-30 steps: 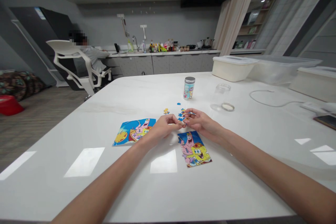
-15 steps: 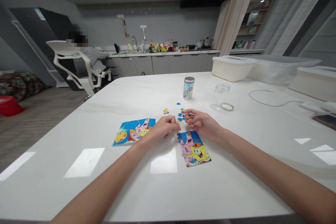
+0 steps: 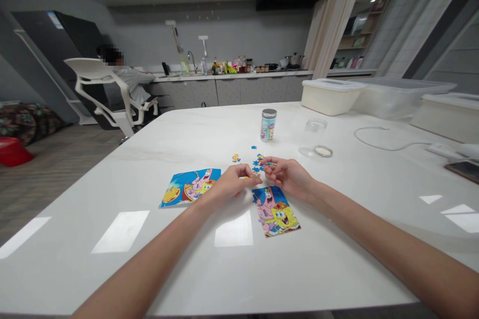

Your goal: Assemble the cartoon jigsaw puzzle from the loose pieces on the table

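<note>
Partly joined puzzle (image 3: 277,212) lies flat on the white table, showing a pink and a yellow cartoon figure. Just above its top left corner, my left hand (image 3: 239,179) pinches a small puzzle piece (image 3: 245,177). My right hand (image 3: 286,175) is beside it on the right, fingers curled near the loose blue pieces (image 3: 256,163); whether it holds a piece is hidden. A yellow piece group (image 3: 235,158) and a single blue piece (image 3: 254,147) lie further back. The printed picture sheet (image 3: 190,187) is left of my left hand.
A printed tin (image 3: 268,125) with a silver lid stands behind the pieces. To its right are a clear jar (image 3: 315,132) and a ring lid (image 3: 323,151). Lidded boxes (image 3: 331,97), a cable (image 3: 374,147) and a phone (image 3: 464,170) are at the right. A person sits back left.
My left hand's fingers have extended slightly to the right, and a small piece now shows between them. My right hand has shifted a little left, its fingers closer to my left hand.
</note>
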The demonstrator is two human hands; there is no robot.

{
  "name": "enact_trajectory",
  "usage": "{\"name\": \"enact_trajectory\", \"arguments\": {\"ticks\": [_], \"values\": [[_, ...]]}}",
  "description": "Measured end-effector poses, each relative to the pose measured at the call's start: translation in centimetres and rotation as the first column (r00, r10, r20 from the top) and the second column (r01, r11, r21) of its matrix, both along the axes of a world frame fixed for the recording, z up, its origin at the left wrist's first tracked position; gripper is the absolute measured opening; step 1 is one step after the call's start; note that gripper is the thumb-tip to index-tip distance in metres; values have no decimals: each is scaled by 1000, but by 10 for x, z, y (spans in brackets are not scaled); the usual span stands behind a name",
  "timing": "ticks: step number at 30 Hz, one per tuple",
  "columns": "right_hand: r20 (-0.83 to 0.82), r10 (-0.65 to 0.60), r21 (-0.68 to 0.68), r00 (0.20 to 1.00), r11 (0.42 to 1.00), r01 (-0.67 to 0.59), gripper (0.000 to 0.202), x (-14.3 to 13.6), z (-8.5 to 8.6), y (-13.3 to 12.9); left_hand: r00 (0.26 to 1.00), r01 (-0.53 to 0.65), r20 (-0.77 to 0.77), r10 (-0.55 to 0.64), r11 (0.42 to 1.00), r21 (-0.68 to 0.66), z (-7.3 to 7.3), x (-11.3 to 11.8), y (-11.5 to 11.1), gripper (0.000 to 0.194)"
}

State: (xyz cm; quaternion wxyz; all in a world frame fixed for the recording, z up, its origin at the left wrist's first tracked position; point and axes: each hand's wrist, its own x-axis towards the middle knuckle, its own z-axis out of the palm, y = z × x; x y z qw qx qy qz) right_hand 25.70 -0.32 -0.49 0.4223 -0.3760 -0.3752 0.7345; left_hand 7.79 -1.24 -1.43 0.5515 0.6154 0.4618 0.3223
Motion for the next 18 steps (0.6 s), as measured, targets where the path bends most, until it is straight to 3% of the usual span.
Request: {"name": "enact_trajectory", "arguments": {"ticks": [18], "values": [[-25,76,-24,997,997,-76,22,2,-3,1,998,63,-3,-63,998,13,-2,-2,1,31]]}}
